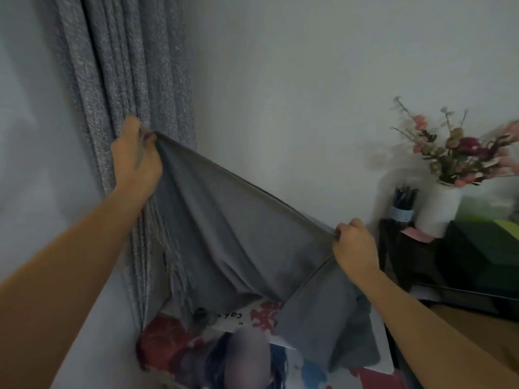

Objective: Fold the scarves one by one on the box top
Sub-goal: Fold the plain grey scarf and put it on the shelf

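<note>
A grey fringed scarf [238,226] hangs stretched in the air between both hands. My left hand [136,158] pinches its upper edge high up, in front of the curtain. My right hand [355,247] grips the same edge lower and to the right. The scarf's lower part drapes down onto the box top [306,369], a white surface with red and blue print. Its fringe dangles at the left. A red patterned scarf [160,343] and a dark bluish one [247,360] lie bunched on the box's near left part.
A grey curtain [120,80] hangs at the left against a white wall. At the right, a dark stand [407,256] carries a pen holder [403,204] and a white vase of dried flowers [441,209]. A wooden desk surface [474,329] lies right of the box.
</note>
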